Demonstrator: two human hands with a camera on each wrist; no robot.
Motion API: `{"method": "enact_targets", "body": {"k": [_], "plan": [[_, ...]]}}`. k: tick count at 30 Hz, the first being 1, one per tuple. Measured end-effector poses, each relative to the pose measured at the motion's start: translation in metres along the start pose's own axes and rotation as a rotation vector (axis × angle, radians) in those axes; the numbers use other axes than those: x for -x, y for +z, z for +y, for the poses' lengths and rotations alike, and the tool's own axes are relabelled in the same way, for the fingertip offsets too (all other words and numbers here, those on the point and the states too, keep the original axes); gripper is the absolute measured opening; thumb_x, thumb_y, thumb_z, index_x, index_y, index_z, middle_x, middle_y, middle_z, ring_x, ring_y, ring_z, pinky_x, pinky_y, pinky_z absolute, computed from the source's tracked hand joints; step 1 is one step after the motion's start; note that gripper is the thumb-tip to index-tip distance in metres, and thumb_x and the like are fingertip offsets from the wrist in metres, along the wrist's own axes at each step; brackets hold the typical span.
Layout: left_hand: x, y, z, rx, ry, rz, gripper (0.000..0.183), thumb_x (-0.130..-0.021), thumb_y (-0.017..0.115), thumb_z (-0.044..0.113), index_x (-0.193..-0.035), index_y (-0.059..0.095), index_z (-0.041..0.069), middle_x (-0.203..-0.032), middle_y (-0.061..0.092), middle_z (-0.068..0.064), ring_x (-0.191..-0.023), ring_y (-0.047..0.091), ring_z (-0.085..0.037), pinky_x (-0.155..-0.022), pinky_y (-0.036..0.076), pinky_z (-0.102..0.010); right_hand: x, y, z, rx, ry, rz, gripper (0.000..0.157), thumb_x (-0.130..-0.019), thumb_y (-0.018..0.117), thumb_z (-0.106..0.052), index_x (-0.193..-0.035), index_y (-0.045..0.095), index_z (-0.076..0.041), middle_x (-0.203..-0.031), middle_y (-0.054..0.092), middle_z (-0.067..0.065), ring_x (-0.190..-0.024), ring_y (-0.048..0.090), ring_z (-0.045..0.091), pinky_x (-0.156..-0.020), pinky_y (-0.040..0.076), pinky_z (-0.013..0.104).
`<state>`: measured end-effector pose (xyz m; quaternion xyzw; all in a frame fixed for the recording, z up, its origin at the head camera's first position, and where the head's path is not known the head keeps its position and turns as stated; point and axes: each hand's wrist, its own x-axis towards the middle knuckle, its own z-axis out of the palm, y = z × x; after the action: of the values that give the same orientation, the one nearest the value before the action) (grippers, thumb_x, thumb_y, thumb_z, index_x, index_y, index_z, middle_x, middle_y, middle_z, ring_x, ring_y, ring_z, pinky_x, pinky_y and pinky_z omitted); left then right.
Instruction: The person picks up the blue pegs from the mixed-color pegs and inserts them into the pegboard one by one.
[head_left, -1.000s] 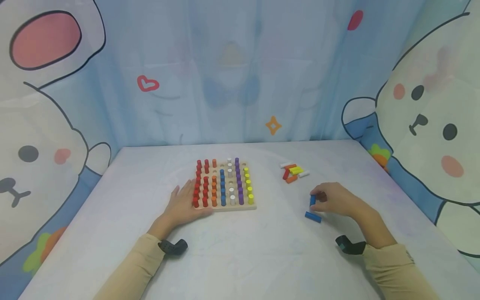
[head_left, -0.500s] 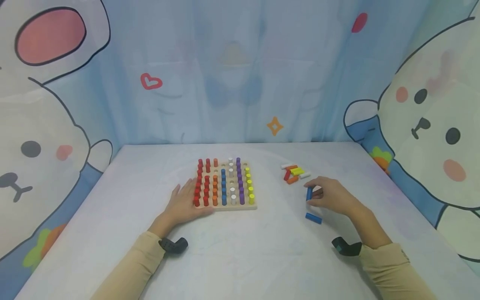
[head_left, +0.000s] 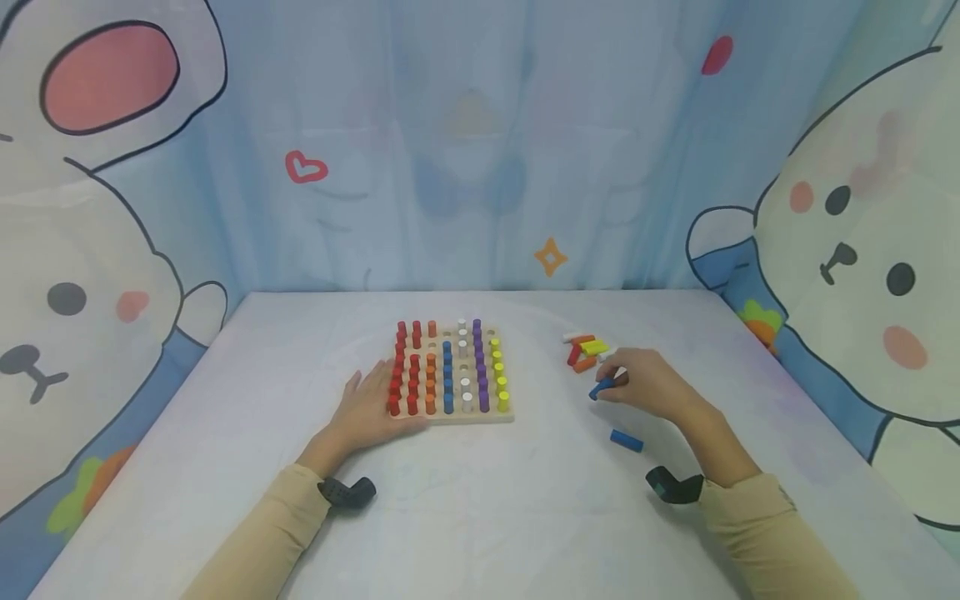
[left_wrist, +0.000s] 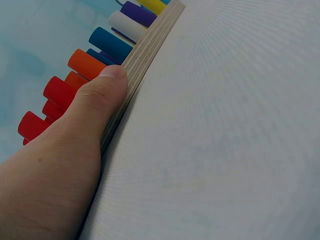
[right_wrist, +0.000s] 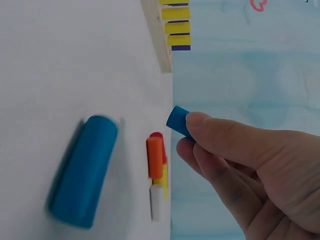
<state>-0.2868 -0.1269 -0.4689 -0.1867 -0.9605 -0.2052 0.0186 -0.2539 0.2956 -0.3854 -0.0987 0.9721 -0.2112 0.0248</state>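
Note:
A wooden pegboard (head_left: 487,419) holds columns of red, orange, blue, white, purple and yellow pegs, with some holes bare. My left hand (head_left: 369,410) rests against its left side, fingers extended, and the thumb (left_wrist: 102,90) lies on the front edge. To the right of the board, my right hand (head_left: 651,385) pinches a blue peg (right_wrist: 178,120) between thumb and fingertips. That peg is tilted and held off the table. A second blue peg (head_left: 627,441) lies on the table, nearer the front than the right hand.
Beyond the right hand lies a small pile of loose pegs in red, orange (head_left: 585,365), yellow (head_left: 595,347) and white. A white tablecloth (head_left: 495,508) covers the table. A printed blue curtain (head_left: 465,208) hangs behind it.
My right hand has moved left and away from me with the blue peg, which has gone from upright to tilted. The left hand stays on the pegboard.

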Motion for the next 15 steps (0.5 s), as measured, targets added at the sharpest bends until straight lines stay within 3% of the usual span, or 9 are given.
{"method": "enact_targets", "body": {"k": [5,10,15], "plan": [[0.000,0.001,-0.001,0.000,0.001,0.006,0.117,-0.070,0.053,0.081,-0.153,0.014,0.008,-0.158,0.023,-0.010,-0.147,0.015,-0.028,-0.117,0.006,-0.057,-0.010,-0.003,-0.015,0.021,-0.009,0.032,0.020,-0.082,0.074,-0.017,-0.100,0.071,-0.009,-0.104,0.068,0.011,-0.092,0.066,0.026,-0.077,0.058,0.038],[0.000,0.001,-0.001,0.008,0.008,0.010,0.116,-0.070,0.054,0.081,-0.153,0.014,0.009,-0.158,0.023,-0.009,-0.147,0.015,-0.028,-0.117,0.007,-0.058,-0.020,-0.008,-0.036,0.045,-0.071,0.032,0.022,-0.086,0.070,-0.013,-0.106,0.072,-0.006,-0.116,0.067,0.015,-0.095,0.066,0.028,-0.077,0.057,0.037],[0.000,0.001,-0.001,0.006,0.007,0.008,0.117,-0.070,0.053,0.081,-0.153,0.014,0.010,-0.158,0.023,-0.009,-0.148,0.014,-0.028,-0.117,0.006,-0.058,-0.026,-0.013,-0.058,0.038,-0.058,0.007,0.028,-0.090,0.063,-0.009,-0.117,0.067,-0.004,-0.106,0.070,0.014,-0.082,0.065,0.020,-0.066,0.051,0.029]]}}
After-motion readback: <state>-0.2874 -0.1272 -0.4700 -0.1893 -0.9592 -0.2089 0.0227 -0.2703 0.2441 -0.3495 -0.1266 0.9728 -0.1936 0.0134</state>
